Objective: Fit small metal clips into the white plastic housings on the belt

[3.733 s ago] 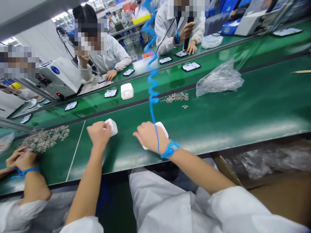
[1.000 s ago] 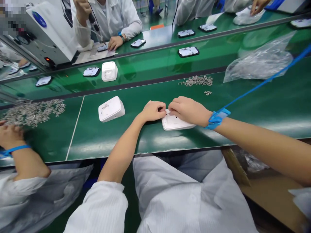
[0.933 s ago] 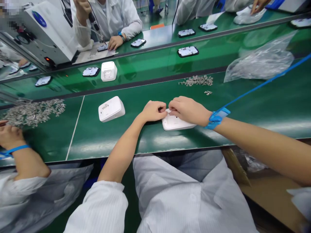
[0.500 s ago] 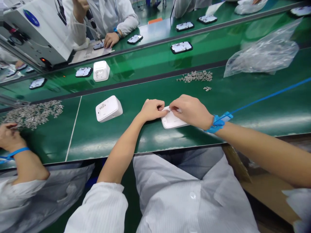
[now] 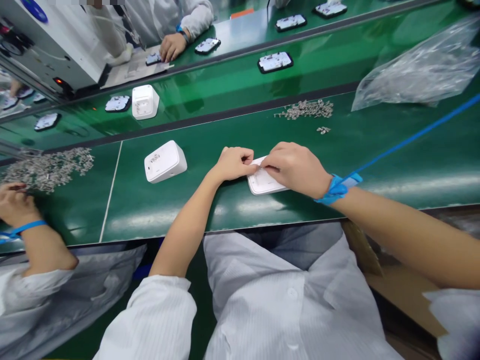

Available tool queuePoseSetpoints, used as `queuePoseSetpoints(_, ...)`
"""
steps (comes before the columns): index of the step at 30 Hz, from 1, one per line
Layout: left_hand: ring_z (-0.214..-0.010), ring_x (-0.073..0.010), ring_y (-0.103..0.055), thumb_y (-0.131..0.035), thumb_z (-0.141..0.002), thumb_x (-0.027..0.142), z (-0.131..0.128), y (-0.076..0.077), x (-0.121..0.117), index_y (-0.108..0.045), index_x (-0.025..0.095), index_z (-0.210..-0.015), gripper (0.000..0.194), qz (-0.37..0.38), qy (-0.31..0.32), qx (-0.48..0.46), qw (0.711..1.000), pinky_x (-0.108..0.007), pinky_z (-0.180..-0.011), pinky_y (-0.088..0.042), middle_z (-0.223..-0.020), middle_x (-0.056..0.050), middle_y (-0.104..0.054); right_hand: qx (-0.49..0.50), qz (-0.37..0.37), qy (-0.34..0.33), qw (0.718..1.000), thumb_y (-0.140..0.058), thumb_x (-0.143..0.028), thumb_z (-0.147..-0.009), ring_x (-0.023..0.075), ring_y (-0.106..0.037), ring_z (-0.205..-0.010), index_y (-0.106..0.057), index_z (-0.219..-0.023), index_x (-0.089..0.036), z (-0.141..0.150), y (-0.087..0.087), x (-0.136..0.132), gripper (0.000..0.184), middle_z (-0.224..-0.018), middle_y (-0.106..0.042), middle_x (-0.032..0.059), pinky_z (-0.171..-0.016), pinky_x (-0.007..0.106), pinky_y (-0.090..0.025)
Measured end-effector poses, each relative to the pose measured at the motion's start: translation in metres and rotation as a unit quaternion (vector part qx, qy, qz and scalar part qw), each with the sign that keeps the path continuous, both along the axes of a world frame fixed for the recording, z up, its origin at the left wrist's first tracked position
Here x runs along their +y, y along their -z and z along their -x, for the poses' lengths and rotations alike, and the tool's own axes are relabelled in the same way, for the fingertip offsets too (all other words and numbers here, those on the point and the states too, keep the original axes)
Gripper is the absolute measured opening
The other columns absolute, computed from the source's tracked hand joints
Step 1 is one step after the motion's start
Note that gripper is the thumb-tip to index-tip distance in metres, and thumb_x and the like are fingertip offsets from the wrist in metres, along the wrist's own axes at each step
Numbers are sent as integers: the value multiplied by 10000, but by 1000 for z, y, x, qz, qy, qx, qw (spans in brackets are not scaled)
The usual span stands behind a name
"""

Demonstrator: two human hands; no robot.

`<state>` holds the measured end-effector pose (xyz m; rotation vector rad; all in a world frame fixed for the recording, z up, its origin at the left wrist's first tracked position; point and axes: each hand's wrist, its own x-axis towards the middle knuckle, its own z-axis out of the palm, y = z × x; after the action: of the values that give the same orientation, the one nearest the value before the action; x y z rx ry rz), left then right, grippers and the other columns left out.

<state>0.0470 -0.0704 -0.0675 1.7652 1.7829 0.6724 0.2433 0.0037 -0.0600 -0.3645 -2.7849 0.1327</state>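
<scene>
A white plastic housing [image 5: 264, 186] with rounded corners lies on the green bench in front of me, partly covered by both hands. My left hand [image 5: 235, 164] is closed on its left end, fingers curled and thumb tip on the upper face. Over the right part, my right hand [image 5: 296, 167] pinches with thumb and forefinger close to my left thumb. A tiny metal part shows at those fingertips; its exact shape is too small to make out. Farther back lies a pile of small silvery metal parts [image 5: 307, 109], with a few more [image 5: 323, 130] apart from it.
To the left stands a wedge-shaped white housing [image 5: 163, 162]; another white housing [image 5: 145, 102] sits on the belt among black-rimmed units [image 5: 275, 62]. A clear plastic bag [image 5: 416, 70] lies at right. A co-worker's hand [image 5: 17, 205] is beside a larger metal-parts pile [image 5: 56, 167]. A blue cord [image 5: 412, 132] runs from my right wrist.
The view has tilted slightly, so the bench appears a little higher. Both hands stay at the housing, with only a slight shift of the right fingers.
</scene>
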Motion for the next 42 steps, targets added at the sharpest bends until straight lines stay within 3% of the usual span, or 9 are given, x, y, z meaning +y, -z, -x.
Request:
queuePoseSetpoints(5, -627, -93, -308, -640, -730, 310, -2, 2, 0, -313, 170, -585, 384, -9, -2, 30, 1000, -299, -709, -204, -576, 77, -360, 6, 3, -41, 999, -469, -140, -948, 257, -569, -891, -742, -903, -160, 1, 1, -1, 277, -845, -694, 111, -742, 358, -405)
queuePoseSetpoints(9, -624, -97, -342, -632, -740, 338, -1, 4, -3, -320, 173, -607, 378, -32, 1, 51, 998, -312, -733, -213, -577, 77, -361, 95, 33, 22, 995, -473, -134, -902, 269, -555, -935, -707, -972, -172, 1, 4, -2, 247, -942, -696, 103, -813, 388, -412)
queuePoseSetpoints(14, -618, -108, -350, -674, -682, 366, -3, 9, -4, -324, 183, -606, 402, -62, -6, 75, 995, -321, -696, -198, -564, 70, -358, 92, 16, 73, 993, -550, -196, -852, 327, -516, -1079, -684, -1024, -184, 0, 3, -7, 218, -1062, -688, 112, -822, 424, -334)
queuePoseSetpoints(25, -580, -117, -275, -604, -700, 337, -5, 13, 0, -288, 206, -601, 356, -90, 7, 115, 989, -327, -624, -182, -562, 54, -350, 201, -6, 68, 977, -565, -148, -790, 295, -560, -1057, -634, -962, -213, 5, 11, -10, 197, -1014, -692, 59, -843, 445, -379)
queuePoseSetpoints(27, -599, -119, -318, -606, -720, 339, -5, 12, -2, -297, 203, -622, 352, -77, 12, 140, 987, -326, -645, -194, -592, 48, -404, 322, 10, 57, 945, -548, -165, -811, 262, -605, -983, -606, -960, -221, -1, 15, -6, 170, -963, -683, 52, -836, 440, -435)
queuePoseSetpoints(31, -628, -122, -378, -600, -768, 344, -4, 11, -3, -297, 197, -654, 355, -62, 13, 160, 985, -331, -681, -212, -635, 42, -457, 561, 37, 145, 814, -591, -181, -797, 181, -590, -750, -563, -901, -203, -22, 32, 27, 110, -853, -613, 53, -699, 367, -480)
queuePoseSetpoints(36, -722, -154, -462, -659, -789, 363, -2, 5, -8, -328, 207, -657, 389, -68, 14, 185, 980, -334, -714, -304, -679, 21, -491, 599, 331, 400, 610, -483, -14, -650, 114, -441, -479, -472, -725, -235, -24, 54, 75, 234, -557, -436, -64, -506, 283, -340)
queuePoseSetpoints(38, -829, -186, -503, -701, -777, 380, 2, 2, -23, -395, 209, -681, 363, -83, -17, 230, 970, -343, -767, -356, -766, -5, -536, 569, 392, 432, 579, -475, 14, -615, 121, -442, -458, -493, -676, -235, -18, 54, 78, 256, -505, -431, -66, -486, 279, -311)
queuePoseSetpoints(42, -1145, -271, -508, -764, -751, 426, 19, 3, -85, -568, 225, -1044, 405, -93, -180, 279, 939, -432, -995, -399, -1167, -94, -546, 542, 417, 409, 604, -533, -8, -605, 134, -490, -488, -594, -673, -208, -11, 45, 58, 219, -544, -518, -17, -493, 289, -297)
